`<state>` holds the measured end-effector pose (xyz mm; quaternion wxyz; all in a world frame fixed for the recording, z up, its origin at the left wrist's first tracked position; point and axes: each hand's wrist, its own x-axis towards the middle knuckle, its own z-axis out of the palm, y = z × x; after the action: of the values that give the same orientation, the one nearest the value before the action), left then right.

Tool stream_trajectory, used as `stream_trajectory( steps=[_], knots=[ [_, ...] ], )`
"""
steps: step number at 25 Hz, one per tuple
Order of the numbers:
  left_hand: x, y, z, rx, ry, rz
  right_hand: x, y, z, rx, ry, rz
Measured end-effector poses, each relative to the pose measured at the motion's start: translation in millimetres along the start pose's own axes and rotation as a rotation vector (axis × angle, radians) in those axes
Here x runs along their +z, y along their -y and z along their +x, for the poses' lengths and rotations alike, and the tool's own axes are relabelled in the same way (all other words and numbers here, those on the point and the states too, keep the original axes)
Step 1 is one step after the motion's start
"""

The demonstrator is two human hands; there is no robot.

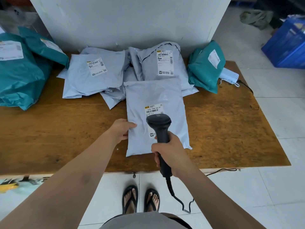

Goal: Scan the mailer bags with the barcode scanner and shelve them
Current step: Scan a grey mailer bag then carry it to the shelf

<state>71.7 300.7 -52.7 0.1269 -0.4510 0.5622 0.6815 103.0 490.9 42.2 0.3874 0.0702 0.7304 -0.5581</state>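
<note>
A grey mailer bag [165, 96] lies flat near the front of the wooden table [231, 129], its white label facing up. My right hand [170, 154] grips the handle of a black barcode scanner [159, 125], whose head hovers over the label's barcode. My left hand [123, 129] holds the bag's left edge, thumb on top and fingers under the edge. Behind it lie more grey mailer bags [94, 75] [163, 63], labels up. Teal mailer bags sit at the left [18, 71] and at the right [206, 66].
A white wall panel [128, 22] stands behind the table. A blue crate [287, 45] sits on the tiled floor at the right. The scanner's coiled cable [175, 194] hangs down in front of the table edge. A small white device [229, 76] lies behind the right teal bag.
</note>
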Motion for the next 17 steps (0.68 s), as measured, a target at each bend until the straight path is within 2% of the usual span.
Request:
stream_trajectory(
  steps=[6, 17],
  knots=[
    [-2, -1, 1, -0.003, 0.024, -0.003, 4, 6, 0, -0.021, -0.056, -0.019],
    [-5, -10, 3, -0.042, 0.039, 0.023, 11, 14, 2, -0.004, -0.034, -0.029]
  ],
)
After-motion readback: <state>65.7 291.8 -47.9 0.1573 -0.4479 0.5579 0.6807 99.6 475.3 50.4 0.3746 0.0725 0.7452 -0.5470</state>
